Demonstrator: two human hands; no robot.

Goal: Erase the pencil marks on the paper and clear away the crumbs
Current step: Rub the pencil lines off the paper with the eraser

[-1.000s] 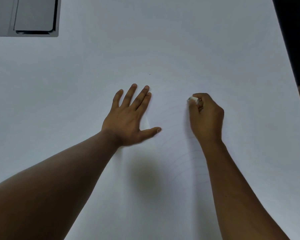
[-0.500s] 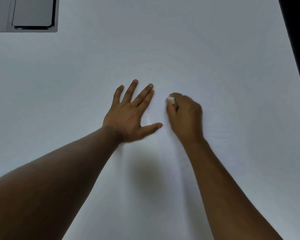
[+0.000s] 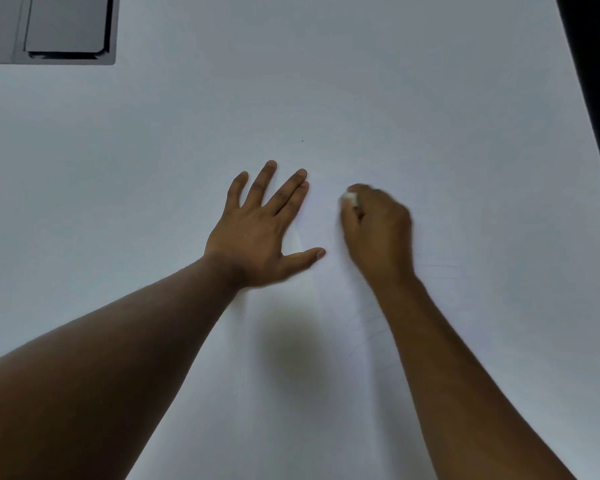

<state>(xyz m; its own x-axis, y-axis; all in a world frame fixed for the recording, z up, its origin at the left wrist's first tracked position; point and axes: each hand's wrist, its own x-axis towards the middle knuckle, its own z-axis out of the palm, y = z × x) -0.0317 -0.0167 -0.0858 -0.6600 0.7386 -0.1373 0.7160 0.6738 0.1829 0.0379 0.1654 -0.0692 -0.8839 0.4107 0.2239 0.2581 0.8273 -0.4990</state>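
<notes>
A white table [image 3: 430, 81] fills the view, with a sheet of paper [image 3: 326, 341] lying on it. The left hand [image 3: 257, 233] presses flat on the paper, fingers spread. Just beside it, the blurred right hand [image 3: 378, 230] pinches a white eraser [image 3: 350, 198] against the paper, near faint pencil marks [image 3: 440, 268].
</notes>
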